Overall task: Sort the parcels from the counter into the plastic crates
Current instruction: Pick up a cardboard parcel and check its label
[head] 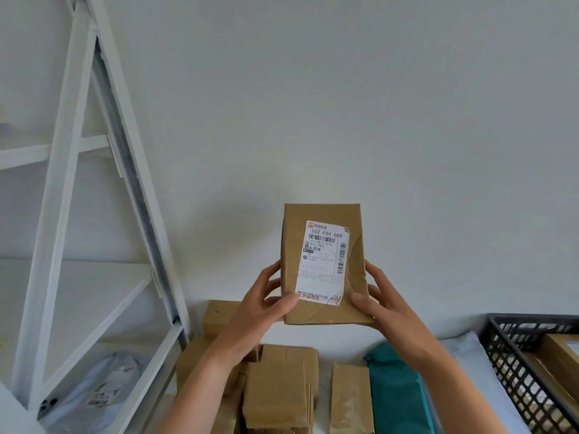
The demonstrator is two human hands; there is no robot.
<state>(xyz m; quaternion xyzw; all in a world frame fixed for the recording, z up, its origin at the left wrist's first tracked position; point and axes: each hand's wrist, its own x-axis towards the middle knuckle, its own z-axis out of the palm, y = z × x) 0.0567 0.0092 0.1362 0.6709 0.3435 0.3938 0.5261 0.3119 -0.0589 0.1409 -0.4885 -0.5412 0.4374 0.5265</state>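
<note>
I hold a brown paper-wrapped parcel (322, 264) upright in front of the white wall, its white shipping label with barcodes facing me. My left hand (266, 300) grips its lower left edge, thumb on the front near the label's bottom corner. My right hand (377, 296) grips the lower right edge, thumb on the front face. Below, several brown parcels (279, 389) and a teal soft parcel (394, 393) lie on the counter. A black plastic crate (513, 371) stands at the lower right with a cardboard box inside.
A white metal shelf rack (62, 214) rises at the left, with a grey plastic mailer bag (91, 393) on its lowest shelf. A white soft parcel (470, 361) lies between the teal parcel and the crate.
</note>
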